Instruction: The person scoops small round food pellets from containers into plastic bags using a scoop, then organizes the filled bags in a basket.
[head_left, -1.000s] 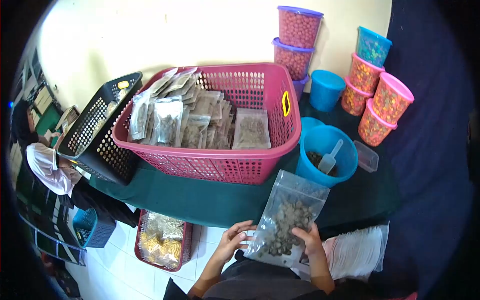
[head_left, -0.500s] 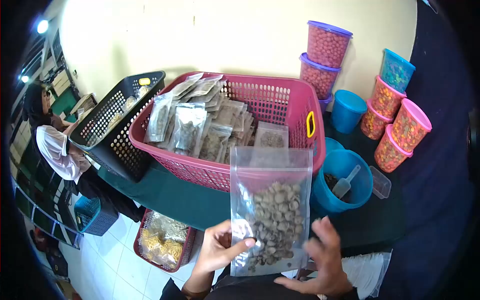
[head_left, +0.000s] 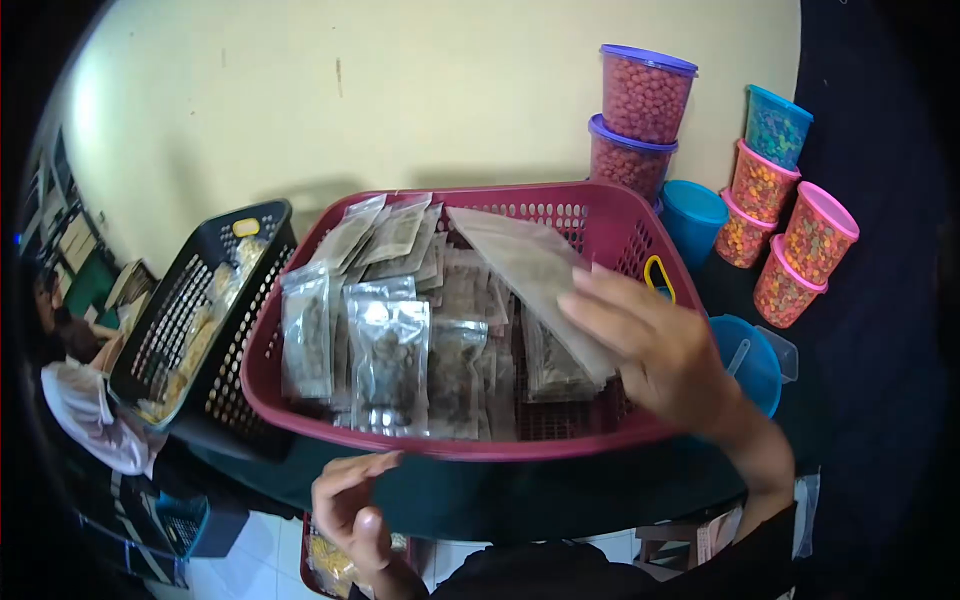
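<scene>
My right hand (head_left: 650, 345) reaches over the pink basket (head_left: 430, 445) and holds a clear filled bag (head_left: 525, 265) flat above the packets inside. The basket holds several upright clear bags of brown pellets (head_left: 390, 365). My left hand (head_left: 350, 500) hovers low in front of the basket's near rim, fingers loosely curled, holding nothing.
A black basket (head_left: 200, 320) with packets sits left of the pink one. Lidded jars of coloured pellets (head_left: 790, 240) stand at the back right, beside blue tubs (head_left: 750, 360). A person in a white sleeve (head_left: 85, 420) sits at the far left. A red crate (head_left: 325, 560) lies on the floor below.
My right hand took the filled bag from in front of me and carried it up over the pink basket. My left hand let go of it and dropped back.
</scene>
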